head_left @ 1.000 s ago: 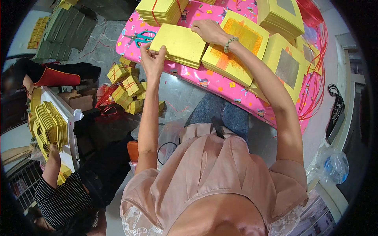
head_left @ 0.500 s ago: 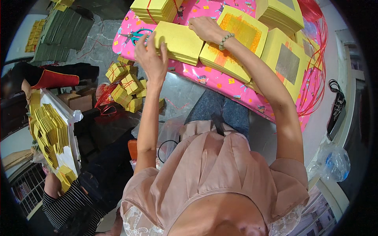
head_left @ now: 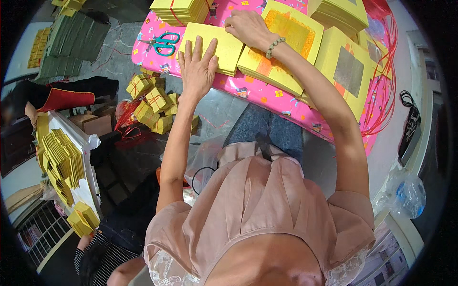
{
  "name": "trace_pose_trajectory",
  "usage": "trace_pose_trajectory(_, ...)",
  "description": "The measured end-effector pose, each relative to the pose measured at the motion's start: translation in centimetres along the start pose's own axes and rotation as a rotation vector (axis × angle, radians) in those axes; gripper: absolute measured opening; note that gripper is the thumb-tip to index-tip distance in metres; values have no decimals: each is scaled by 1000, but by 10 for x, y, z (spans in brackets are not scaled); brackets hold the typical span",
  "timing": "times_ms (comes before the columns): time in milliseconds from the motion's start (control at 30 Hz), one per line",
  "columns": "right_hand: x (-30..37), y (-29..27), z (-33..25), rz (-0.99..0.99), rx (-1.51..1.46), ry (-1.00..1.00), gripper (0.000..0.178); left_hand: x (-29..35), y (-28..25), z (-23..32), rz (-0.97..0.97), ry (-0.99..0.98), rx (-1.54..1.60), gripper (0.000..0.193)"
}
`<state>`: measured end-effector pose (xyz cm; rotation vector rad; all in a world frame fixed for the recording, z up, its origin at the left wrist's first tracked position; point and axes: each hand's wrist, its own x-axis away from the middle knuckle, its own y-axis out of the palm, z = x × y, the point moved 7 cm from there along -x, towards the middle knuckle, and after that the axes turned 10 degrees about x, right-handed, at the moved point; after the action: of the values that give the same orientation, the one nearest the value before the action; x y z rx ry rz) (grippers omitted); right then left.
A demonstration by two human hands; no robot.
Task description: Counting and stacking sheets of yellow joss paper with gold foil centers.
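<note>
A thick stack of plain yellow paper [head_left: 228, 50] lies near the left end of the table. My left hand [head_left: 196, 71] is open and flat on its top at the near left, fingers spread. At the far right corner of the same stack, my right hand [head_left: 250, 29] has its fingers bent together against the edge; the fingertips are partly hidden. A green bead bracelet [head_left: 275, 46] circles my right wrist. Right beside the stack lies another yellow pile with an orange-bordered gold panel [head_left: 298, 38]. Teal-handled scissors [head_left: 164, 44] rest to the left of my left hand.
A pink patterned cloth [head_left: 229, 86] covers the table. More yellow stacks [head_left: 341, 71] and red cords [head_left: 392, 71] are at the right. Small tied yellow bundles [head_left: 157, 100] lie on the floor. At the lower left, a person in a striped top [head_left: 112, 252] is near yellow folded paper [head_left: 62, 157].
My left hand has shifted right from the stack's left edge and flattened onto its top. My right hand stays at the far corner. The person at the lower left has moved an arm.
</note>
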<state>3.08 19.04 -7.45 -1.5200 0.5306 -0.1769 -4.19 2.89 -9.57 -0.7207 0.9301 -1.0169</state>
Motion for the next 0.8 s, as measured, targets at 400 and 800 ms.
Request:
trace_pose_trajectory(400,140,-106,13,-42,-64,28,22,-13,-21,6,21,16,49,43)
trace_pose_trajectory(800,192,-108,-9,92,86,83,33,-31,-43,82,-108,275,350,34)
